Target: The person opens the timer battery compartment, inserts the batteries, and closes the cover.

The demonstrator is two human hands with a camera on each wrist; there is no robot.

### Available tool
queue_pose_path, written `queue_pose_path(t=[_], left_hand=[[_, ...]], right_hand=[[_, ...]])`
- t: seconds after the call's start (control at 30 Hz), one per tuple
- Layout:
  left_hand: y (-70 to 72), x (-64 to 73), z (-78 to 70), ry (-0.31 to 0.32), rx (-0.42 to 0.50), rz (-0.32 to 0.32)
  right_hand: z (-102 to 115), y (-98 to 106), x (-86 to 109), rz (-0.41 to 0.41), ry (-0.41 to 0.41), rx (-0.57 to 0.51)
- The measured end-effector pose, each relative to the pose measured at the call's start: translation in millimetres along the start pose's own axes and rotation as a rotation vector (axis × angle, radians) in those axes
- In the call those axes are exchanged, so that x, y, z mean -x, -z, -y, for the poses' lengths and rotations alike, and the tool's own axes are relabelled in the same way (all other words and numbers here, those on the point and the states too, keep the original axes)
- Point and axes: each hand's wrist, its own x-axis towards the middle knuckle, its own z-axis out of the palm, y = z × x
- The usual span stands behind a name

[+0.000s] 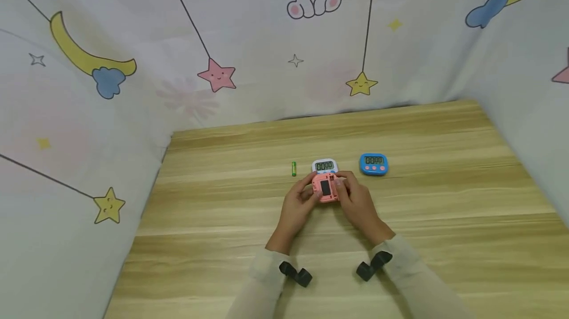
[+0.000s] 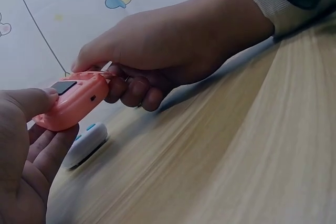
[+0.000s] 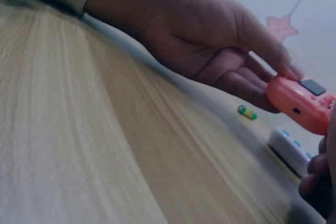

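Note:
A pink digital timer (image 1: 327,198) is held above the table, its back with a dark rectangle facing up. My left hand (image 1: 295,207) grips its left side, thumb on the back and fingers underneath. At the opposite side, my right hand (image 1: 359,206) pinches the edge, thumb on top and fingers curled. In the left wrist view, a thin coral piece juts from the timer (image 2: 73,111) at the right fingertips; whether it is a loose cover, I cannot tell. A white timer (image 1: 324,165) lies just behind the held one, partly hidden by it.
A green battery (image 1: 294,169) lies on the wooden table (image 1: 213,200), left of the white timer. To the right, a blue timer (image 1: 374,165) lies with its display up. A white cloth with printed stars and moons (image 1: 266,97) borders the table at the back and sides.

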Motion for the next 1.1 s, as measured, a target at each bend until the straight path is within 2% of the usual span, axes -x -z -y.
queue_pose_path(t=[0.17,0.27,0.4,0.57,0.73,0.87,1.1], left_hand=[[-1.3,0.4,0.9,0.007,0.008,-0.007],[-1.5,0.9,1.9,0.013,0.012,-0.017],[-1.3,0.6,0.7,-0.002,0.0,-0.052],[1.2,-0.2,-2.2,-0.014,-0.028,-0.141],[5.1,1.6,-2.5,-0.005,-0.017,-0.234],[7.7,0.9,-3.4,-0.001,-0.026,-0.258],[8.8,-1.5,-5.3,0.023,0.003,-0.3]], right_hand=[[1.0,3.3,-0.7,-0.047,-0.044,-0.144],[1.0,3.9,-0.3,-0.064,-0.034,-0.206],[0.0,4.0,-0.7,-0.078,0.012,-0.209],[0.3,3.0,-1.9,-0.057,0.035,-0.207],[-2.7,-2.1,0.0,0.012,-0.01,-0.159],[-4.5,-4.9,0.3,0.053,-0.031,-0.099],[-3.7,-5.3,-2.1,0.116,0.008,0.043]])
